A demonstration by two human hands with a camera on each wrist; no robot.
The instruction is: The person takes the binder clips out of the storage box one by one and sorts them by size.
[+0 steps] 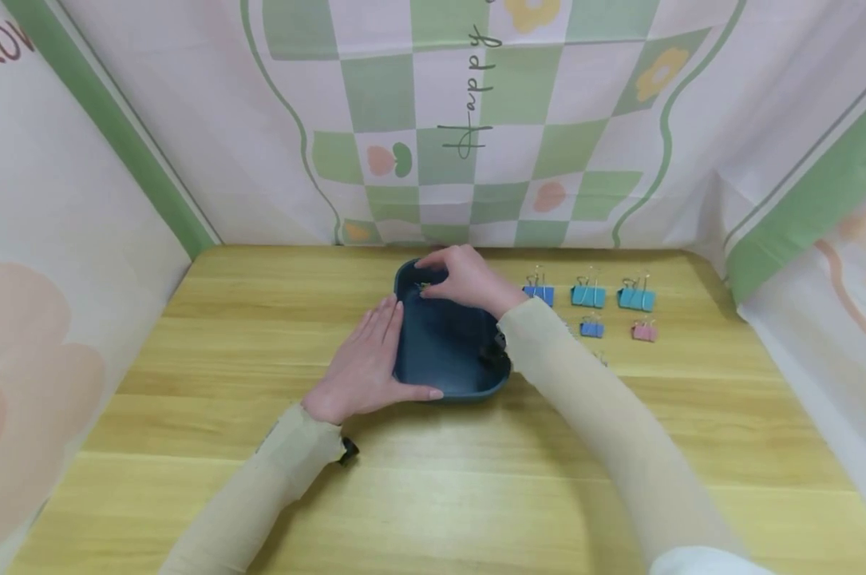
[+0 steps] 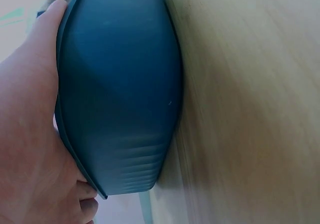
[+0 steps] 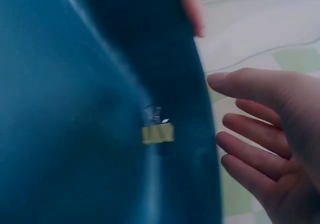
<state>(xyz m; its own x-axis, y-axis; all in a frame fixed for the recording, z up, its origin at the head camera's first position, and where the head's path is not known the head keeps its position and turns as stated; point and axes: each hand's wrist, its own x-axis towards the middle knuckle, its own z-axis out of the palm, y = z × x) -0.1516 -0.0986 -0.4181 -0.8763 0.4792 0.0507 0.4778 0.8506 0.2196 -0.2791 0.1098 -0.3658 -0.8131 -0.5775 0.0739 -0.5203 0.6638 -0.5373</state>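
A dark blue tray (image 1: pixel 443 343) with raised walls sits on the table. My left hand (image 1: pixel 364 351) rests along its left rim, fingers straight and thumb lying on the near rim; the left wrist view shows the tray's outer wall (image 2: pixel 120 74) beside the palm. Inside the tray, near its far left corner, lies a small yellow binder clip (image 3: pixel 158 134) with silver handles. Over that corner reaches my right hand (image 1: pixel 468 279), its thumb and fingers parted. In the right wrist view the right hand (image 3: pixel 270 129) is apart from the clip and holds nothing.
Right of the tray, binder clips stand in rows: a large blue one (image 1: pixel 540 295), two teal ones (image 1: pixel 588 297), a small blue one (image 1: pixel 591 329) and a pink one (image 1: pixel 644 331). The right sleeve (image 1: pixel 583 399) partly hides others. A patterned cloth (image 1: pixel 476 192) hangs behind the table.
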